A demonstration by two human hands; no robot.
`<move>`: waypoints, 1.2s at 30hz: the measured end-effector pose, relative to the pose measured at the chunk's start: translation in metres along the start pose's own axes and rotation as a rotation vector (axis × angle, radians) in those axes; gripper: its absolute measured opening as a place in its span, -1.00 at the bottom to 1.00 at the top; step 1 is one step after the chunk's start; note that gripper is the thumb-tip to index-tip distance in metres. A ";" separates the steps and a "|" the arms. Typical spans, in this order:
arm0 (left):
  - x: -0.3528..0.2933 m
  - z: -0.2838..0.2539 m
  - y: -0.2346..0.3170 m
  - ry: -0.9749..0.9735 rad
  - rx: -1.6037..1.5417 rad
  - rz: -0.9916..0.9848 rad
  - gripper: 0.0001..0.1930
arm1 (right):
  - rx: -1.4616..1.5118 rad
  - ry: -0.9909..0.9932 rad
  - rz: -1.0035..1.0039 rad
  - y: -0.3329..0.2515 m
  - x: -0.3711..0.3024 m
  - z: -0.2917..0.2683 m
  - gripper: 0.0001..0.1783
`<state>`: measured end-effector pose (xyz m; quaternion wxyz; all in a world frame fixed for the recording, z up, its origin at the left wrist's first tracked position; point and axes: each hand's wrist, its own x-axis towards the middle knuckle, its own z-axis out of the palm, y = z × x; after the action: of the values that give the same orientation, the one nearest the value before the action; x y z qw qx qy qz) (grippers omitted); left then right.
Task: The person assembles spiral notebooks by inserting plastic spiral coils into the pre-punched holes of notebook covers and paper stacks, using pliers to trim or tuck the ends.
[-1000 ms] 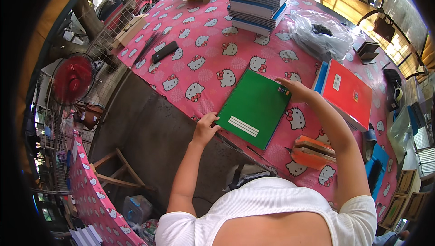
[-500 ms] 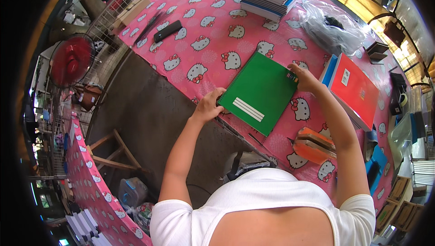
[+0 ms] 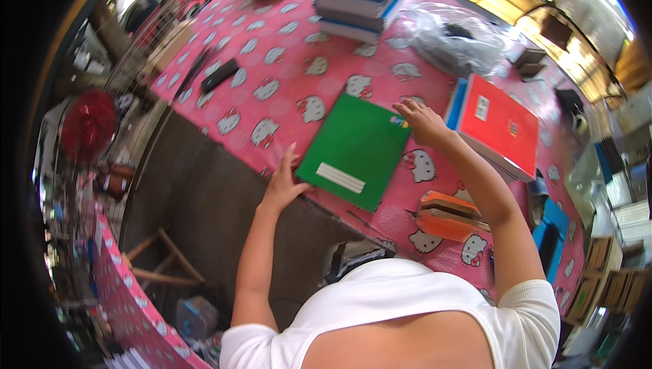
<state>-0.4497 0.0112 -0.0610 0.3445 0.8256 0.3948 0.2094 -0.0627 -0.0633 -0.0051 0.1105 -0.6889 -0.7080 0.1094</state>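
A green spiral notebook (image 3: pixel 356 145) with a white striped label lies flat on the pink cartoon-print tablecloth (image 3: pixel 272 121). At its left edge is my left hand (image 3: pixel 280 184), fingers apart, thumb by the lower left corner. My right hand (image 3: pixel 426 124) reaches over the upper right corner with its fingers stretched out and nothing gripped in them. Just right of that hand rests a stack of notebooks with a red cover (image 3: pixel 502 124) on top and blue ones at its side. Nearer to me, below my right forearm, sits an orange block-like object (image 3: pixel 448 216).
A tall stack of books (image 3: pixel 356 2) stands at the back, beside a clear plastic bag (image 3: pixel 455 36). A black oblong case (image 3: pixel 219 76) lies far left. Past the table's left edge are a red fan (image 3: pixel 88 124) and a wooden stool frame (image 3: pixel 163 260).
My left hand has loosened from the notebook's spiral edge and spread its fingers. My right fingers have straightened at the upper right corner. The whole view has shifted slightly.
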 end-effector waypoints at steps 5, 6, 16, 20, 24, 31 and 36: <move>-0.002 -0.010 0.090 -0.059 0.539 0.061 0.09 | -0.226 0.099 0.090 0.013 -0.071 -0.075 -0.52; 0.004 0.000 0.114 -0.079 0.464 0.183 0.07 | -0.285 0.129 0.101 0.018 -0.085 -0.075 -0.59; -0.041 0.191 0.257 -0.114 0.449 0.654 -0.39 | -0.133 0.149 0.051 0.065 -0.092 -0.071 -0.76; -0.014 0.190 0.249 -0.152 0.129 0.755 -0.48 | 0.057 0.050 0.031 0.068 -0.088 -0.089 -0.65; -0.015 0.194 0.249 -0.139 0.133 0.756 -0.48 | 0.116 0.034 0.058 0.074 -0.091 -0.091 -0.62; -0.011 0.181 0.260 -0.265 0.142 0.669 -0.51 | 0.018 0.023 0.018 0.075 -0.086 -0.081 -0.70; -0.006 0.175 0.258 -0.322 0.103 0.649 -0.49 | -0.130 0.044 -0.007 0.065 -0.087 -0.068 -0.71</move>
<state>-0.2140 -0.1801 0.0094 0.2758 0.9465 0.0631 0.1550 0.0227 -0.1488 0.0395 0.0816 -0.6943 -0.7135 0.0475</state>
